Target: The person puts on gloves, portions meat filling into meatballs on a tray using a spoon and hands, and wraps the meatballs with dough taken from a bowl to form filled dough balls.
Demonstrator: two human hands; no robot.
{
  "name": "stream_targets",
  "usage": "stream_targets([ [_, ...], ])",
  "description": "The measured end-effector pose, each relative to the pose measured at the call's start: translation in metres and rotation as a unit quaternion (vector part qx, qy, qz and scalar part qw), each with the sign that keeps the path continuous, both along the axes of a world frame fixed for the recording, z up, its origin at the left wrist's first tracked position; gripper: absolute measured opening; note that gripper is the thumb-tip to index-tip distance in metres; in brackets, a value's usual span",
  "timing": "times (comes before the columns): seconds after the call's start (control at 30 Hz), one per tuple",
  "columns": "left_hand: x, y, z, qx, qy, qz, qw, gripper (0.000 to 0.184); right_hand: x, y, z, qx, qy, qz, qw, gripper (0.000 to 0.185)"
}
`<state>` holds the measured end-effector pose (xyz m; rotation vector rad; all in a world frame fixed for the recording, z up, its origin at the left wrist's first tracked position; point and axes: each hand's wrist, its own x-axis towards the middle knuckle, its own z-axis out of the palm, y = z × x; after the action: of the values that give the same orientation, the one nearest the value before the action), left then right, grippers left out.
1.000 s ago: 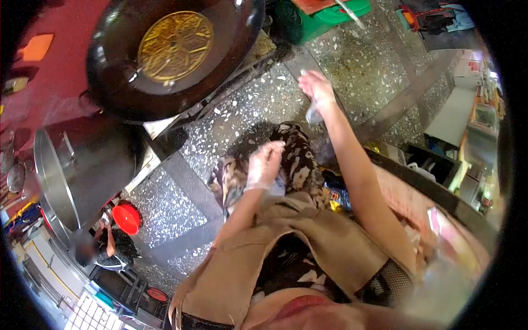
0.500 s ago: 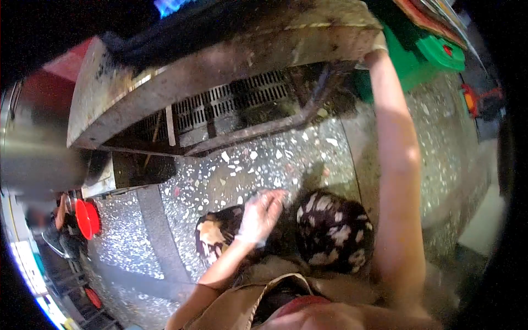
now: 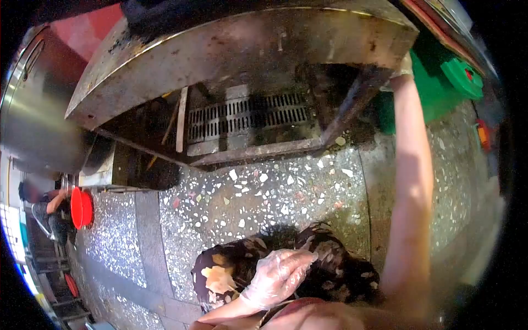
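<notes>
My left hand (image 3: 279, 276), in a clear plastic glove, hovers above my patterned trousers (image 3: 220, 275). Its fingers are curled together, and whatever they may hold is too small to name. My right arm stretches far forward, and my right hand (image 3: 402, 70), also gloved, is at the right corner of the metal stove stand (image 3: 247, 47). The stand's edge and shadow hide its fingers. Right beside that hand is a green bin (image 3: 428, 91).
Under the stand, a slotted drain grate (image 3: 247, 118) lies in the terrazzo floor (image 3: 247, 192). A large steel pot (image 3: 44, 104) stands at the left. Beyond it a person (image 3: 47, 212) is beside a red basin (image 3: 81, 208). A green lid (image 3: 463, 78) is at the right.
The view has tipped from the wok to the stand's front and underside. My right arm has reached forward to the stand's corner. My left hand now appears lower, still over my lap.
</notes>
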<state>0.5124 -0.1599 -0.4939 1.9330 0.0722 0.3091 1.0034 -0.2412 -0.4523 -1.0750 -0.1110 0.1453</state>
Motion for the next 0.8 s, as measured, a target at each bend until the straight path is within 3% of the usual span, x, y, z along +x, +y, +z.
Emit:
stream_targets([
  [0.03, -0.002, 0.000, 0.002, -0.002, -0.004, -0.018, 1.000, 0.020, -0.026, 0.002, 0.008, 0.018, 0.049, 0.026, 0.998, 0.043],
  [0.07, -0.003, 0.001, 0.004, -0.012, 0.025, 0.002, 1.000, 0.021, -0.080, 0.021, 0.039, -0.060, 0.021, -0.107, 0.992, 0.046],
  [0.1, 0.000, 0.002, 0.006, -0.023, 0.048, 0.007, 0.999, 0.023, -0.052, 0.012, 0.028, -0.138, -0.067, -0.107, 0.982, 0.045],
  [0.13, 0.004, 0.002, 0.012, -0.024, 0.085, 0.012, 0.996, 0.019, -0.019, 0.006, -0.001, -0.180, -0.193, -0.172, 0.949, 0.035],
  [0.17, 0.009, 0.002, 0.008, -0.002, 0.050, 0.025, 0.998, 0.015, 0.003, -0.001, -0.012, -0.230, -0.311, -0.227, 0.894, 0.026],
  [0.2, 0.013, 0.006, -0.005, -0.007, 0.041, 0.025, 0.999, 0.014, -0.018, 0.004, 0.008, -0.144, -0.274, -0.301, 0.902, 0.023],
  [0.23, 0.016, 0.012, -0.023, -0.007, 0.037, 0.035, 0.999, 0.013, -0.001, -0.003, 0.006, -0.099, -0.212, -0.269, 0.934, 0.022],
  [0.27, 0.021, 0.014, -0.042, -0.008, 0.056, 0.065, 0.996, 0.013, -0.010, -0.013, 0.018, -0.117, -0.257, -0.295, 0.913, 0.027],
  [0.3, 0.027, 0.016, -0.059, -0.006, 0.082, 0.103, 0.991, 0.013, -0.040, -0.019, 0.049, -0.114, -0.210, -0.307, 0.921, 0.026],
  [0.33, 0.035, 0.029, -0.068, 0.115, 0.115, 0.060, 0.985, 0.018, -0.048, -0.028, 0.064, -0.124, -0.240, -0.310, 0.912, 0.024],
  [0.37, 0.046, 0.032, -0.062, 0.035, 0.163, 0.059, 0.984, 0.029, -0.053, -0.035, 0.080, -0.135, -0.268, -0.308, 0.903, 0.022],
  [0.4, 0.050, 0.038, -0.050, 0.055, 0.175, 0.049, 0.982, 0.031, -0.060, -0.042, 0.102, -0.163, -0.285, -0.299, 0.896, 0.021],
  [0.43, 0.049, 0.043, -0.041, 0.081, 0.180, 0.037, 0.980, 0.034, -0.067, -0.053, 0.121, -0.223, -0.330, -0.336, 0.854, 0.018],
  [0.47, 0.049, 0.047, -0.029, 0.012, 0.164, 0.043, 0.986, 0.023, -0.063, -0.063, 0.144, -0.300, -0.391, -0.354, 0.795, 0.018],
  [0.5, 0.053, 0.048, -0.008, 0.010, 0.175, 0.036, 0.984, 0.023, -0.056, -0.075, 0.169, -0.374, -0.446, -0.364, 0.727, 0.018],
  [0.53, 0.054, 0.048, 0.013, 0.061, 0.169, 0.016, 0.984, 0.016, -0.049, -0.086, 0.194, -0.436, -0.429, -0.373, 0.698, 0.021],
  [0.57, 0.055, 0.048, 0.034, 0.113, 0.162, -0.001, 0.980, 0.010, -0.036, -0.100, 0.215, -0.511, -0.351, -0.347, 0.704, 0.027],
  [0.63, 0.060, 0.045, 0.068, 0.101, 0.154, -0.012, 0.983, 0.010, 0.013, -0.137, 0.226, -0.581, -0.309, -0.368, 0.657, 0.030],
  [0.73, 0.060, 0.031, 0.125, 0.081, 0.235, 0.002, 0.969, 0.009, 0.046, -0.190, 0.229, -0.663, -0.231, -0.292, 0.649, 0.032],
  [0.8, 0.065, 0.020, 0.167, 0.079, 0.252, -0.019, 0.964, 0.009, 0.050, -0.205, 0.229, -0.659, -0.164, -0.255, 0.688, 0.029],
])
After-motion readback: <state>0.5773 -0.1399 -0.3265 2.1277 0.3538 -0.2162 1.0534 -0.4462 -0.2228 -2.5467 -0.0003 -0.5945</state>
